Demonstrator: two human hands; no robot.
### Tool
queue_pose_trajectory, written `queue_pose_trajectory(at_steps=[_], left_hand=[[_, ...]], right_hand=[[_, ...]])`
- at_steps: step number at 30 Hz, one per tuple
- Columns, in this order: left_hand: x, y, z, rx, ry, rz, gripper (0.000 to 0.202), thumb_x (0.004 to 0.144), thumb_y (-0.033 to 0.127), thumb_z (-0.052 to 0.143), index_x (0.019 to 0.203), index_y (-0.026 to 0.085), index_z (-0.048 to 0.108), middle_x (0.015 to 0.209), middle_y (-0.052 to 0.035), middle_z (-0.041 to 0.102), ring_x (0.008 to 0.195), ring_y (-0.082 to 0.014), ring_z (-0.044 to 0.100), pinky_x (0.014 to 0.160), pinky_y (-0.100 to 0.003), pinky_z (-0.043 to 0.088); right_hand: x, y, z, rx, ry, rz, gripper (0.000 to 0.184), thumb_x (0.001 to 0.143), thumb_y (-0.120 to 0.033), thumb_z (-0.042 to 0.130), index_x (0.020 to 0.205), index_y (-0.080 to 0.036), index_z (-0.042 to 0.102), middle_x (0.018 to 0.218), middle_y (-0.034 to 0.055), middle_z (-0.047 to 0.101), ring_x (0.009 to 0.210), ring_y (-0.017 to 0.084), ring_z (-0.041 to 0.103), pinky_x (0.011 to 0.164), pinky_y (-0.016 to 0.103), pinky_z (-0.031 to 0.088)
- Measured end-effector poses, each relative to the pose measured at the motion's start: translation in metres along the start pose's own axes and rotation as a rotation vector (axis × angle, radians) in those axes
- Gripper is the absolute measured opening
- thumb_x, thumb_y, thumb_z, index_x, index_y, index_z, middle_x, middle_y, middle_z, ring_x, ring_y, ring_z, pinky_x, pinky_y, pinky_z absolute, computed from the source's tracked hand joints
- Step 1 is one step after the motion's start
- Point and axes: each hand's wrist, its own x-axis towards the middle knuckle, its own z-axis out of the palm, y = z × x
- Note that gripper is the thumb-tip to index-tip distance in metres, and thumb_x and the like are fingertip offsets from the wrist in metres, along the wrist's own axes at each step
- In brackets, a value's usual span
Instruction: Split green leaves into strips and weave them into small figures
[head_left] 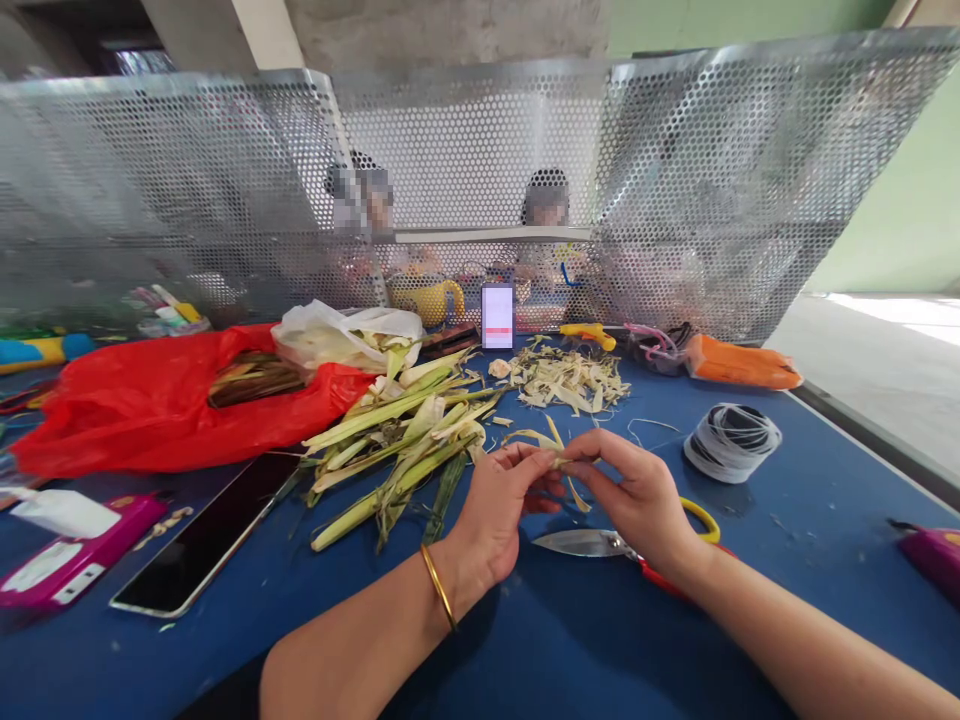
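Note:
Between my two hands is a thin pale-green strip of plant husk [553, 434], its loose ends sticking up and down past the fingers. My left hand [504, 500], with a gold bangle [438, 588] at the wrist, is closed on the strip. Thumb and fingers of my right hand [637, 492] pinch the same strip from the other side. Scissors [581, 543] with red and yellow handles lie under my right hand and wrist, partly hidden. Left of my hands is a heap of long green husks and stalks [409, 430]. Beyond them lies a pile of shredded husk pieces [574, 378].
A spool of grey cord [731, 443] stands at right, near an orange packet [742, 362]. At left are a red plastic bag [150, 400], a large phone [217, 530] and a magenta tissue pack [82, 550]. A lit phone [498, 316] stands before the perforated metal screen [465, 130]; people sit behind it.

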Motion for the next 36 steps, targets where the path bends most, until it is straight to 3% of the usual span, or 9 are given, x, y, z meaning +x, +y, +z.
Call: queue_pose_trajectory(at_steps=[5, 12, 19, 23, 31, 36], left_hand=[[0.0024, 0.0023, 0.0002, 0.038, -0.017, 0.014, 0.02, 0.063, 0.027, 0.078, 0.073, 0.013, 0.068, 0.07, -0.0014, 0.066, 0.06, -0.011, 0.06, 0.051, -0.02, 0.047], [0.0004, 0.0026, 0.0009, 0.208, -0.025, 0.203, 0.016, 0.069, 0.029, 0.074, 0.074, 0.014, 0.072, 0.068, -0.0029, 0.07, 0.062, -0.0127, 0.063, 0.059, -0.022, 0.05], [0.0011, 0.0018, 0.0007, 0.207, -0.059, 0.182, 0.017, 0.07, 0.03, 0.075, 0.076, 0.014, 0.072, 0.07, -0.0041, 0.072, 0.06, -0.0116, 0.063, 0.06, -0.022, 0.051], [0.0033, 0.0028, 0.001, 0.07, -0.026, 0.099, 0.017, 0.065, 0.028, 0.076, 0.072, 0.014, 0.071, 0.066, -0.0034, 0.07, 0.056, -0.0112, 0.062, 0.054, -0.021, 0.049], [0.002, 0.0048, -0.0007, -0.019, -0.051, -0.026, 0.015, 0.064, 0.024, 0.074, 0.071, 0.011, 0.07, 0.066, -0.0046, 0.068, 0.057, -0.0116, 0.061, 0.052, -0.021, 0.049], [0.0017, 0.0047, -0.001, -0.014, -0.051, -0.045, 0.015, 0.062, 0.023, 0.076, 0.072, 0.013, 0.07, 0.067, -0.0033, 0.067, 0.059, -0.0121, 0.061, 0.052, -0.021, 0.048]], right_hand=[[-0.0005, -0.0003, -0.0006, -0.019, 0.008, 0.025, 0.009, 0.088, -0.021, 0.057, 0.081, -0.021, 0.062, 0.075, -0.0007, 0.064, 0.071, 0.014, 0.058, 0.067, 0.023, 0.045], [0.0018, -0.0008, -0.0038, -0.012, 0.028, 0.228, 0.014, 0.083, -0.029, 0.062, 0.073, -0.02, 0.061, 0.068, -0.0006, 0.064, 0.065, 0.015, 0.057, 0.062, 0.025, 0.044], [0.0048, 0.0032, -0.0015, 0.199, 0.06, 0.287, 0.014, 0.081, -0.03, 0.064, 0.074, -0.02, 0.058, 0.064, -0.0022, 0.062, 0.061, 0.014, 0.058, 0.058, 0.025, 0.047], [0.0059, 0.0027, -0.0023, 0.25, 0.089, 0.222, 0.011, 0.087, -0.029, 0.056, 0.082, -0.02, 0.058, 0.07, -0.0009, 0.063, 0.067, 0.014, 0.061, 0.064, 0.026, 0.05], [0.0066, 0.0001, -0.0065, 0.014, 0.016, -0.088, 0.007, 0.087, -0.015, 0.059, 0.086, -0.021, 0.062, 0.083, 0.0026, 0.062, 0.079, 0.016, 0.059, 0.073, 0.028, 0.047], [0.0049, 0.0044, -0.0045, -0.015, 0.004, -0.11, 0.009, 0.088, -0.014, 0.058, 0.084, -0.021, 0.062, 0.084, 0.0029, 0.062, 0.08, 0.016, 0.06, 0.074, 0.027, 0.047]])
